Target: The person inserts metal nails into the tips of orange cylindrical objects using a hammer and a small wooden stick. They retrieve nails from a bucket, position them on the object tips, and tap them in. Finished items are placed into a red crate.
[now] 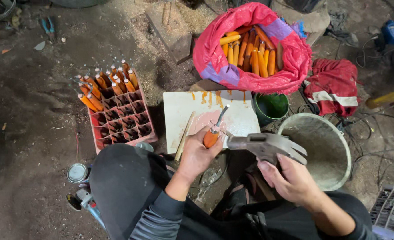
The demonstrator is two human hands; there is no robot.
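My left hand (198,154) grips an orange wooden handle (211,138) with a metal blade (221,115) sticking up from it, held over a white board (179,106). My right hand (290,178) holds a claw hammer (266,146) just to the right of that handle, its head pointing at it. A thin wooden stick (184,135) lies on the board's left side. A red sack (219,58) behind the board is full of bare orange handles (250,51). A red crate (119,120) at the left holds several finished handles with blades (103,84) in its far cells.
A green pot (271,107) stands beside the board. A large grey bucket (314,149) sits at the right. A red cloth (332,84) lies beyond it, with cables around. Small tins (77,172) rest by my left knee. A grey crate (392,213) is at the lower right.
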